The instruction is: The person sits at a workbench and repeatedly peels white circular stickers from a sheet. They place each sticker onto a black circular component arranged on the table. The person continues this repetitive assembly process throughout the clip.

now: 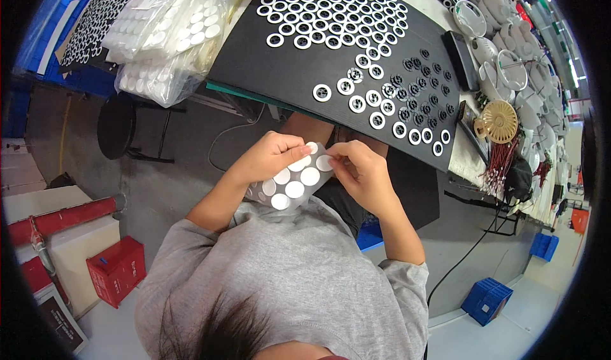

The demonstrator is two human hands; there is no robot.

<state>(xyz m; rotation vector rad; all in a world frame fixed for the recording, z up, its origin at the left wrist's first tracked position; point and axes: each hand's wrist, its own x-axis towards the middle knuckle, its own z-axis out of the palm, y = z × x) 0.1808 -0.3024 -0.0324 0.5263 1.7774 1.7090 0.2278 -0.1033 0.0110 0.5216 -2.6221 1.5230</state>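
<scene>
My left hand is steadying one white-disc sheet. My right hand is pinching its edge, ideally gently.

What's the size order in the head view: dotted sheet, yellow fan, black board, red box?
Largest to smallest, as they look:
1. black board
2. dotted sheet and red box: too close to rank, the sheet being partly covered
3. yellow fan

Bare forearms angled in, left grip and right grip pretty much side by side, both doing a thumb-and-finger pinch.
</scene>
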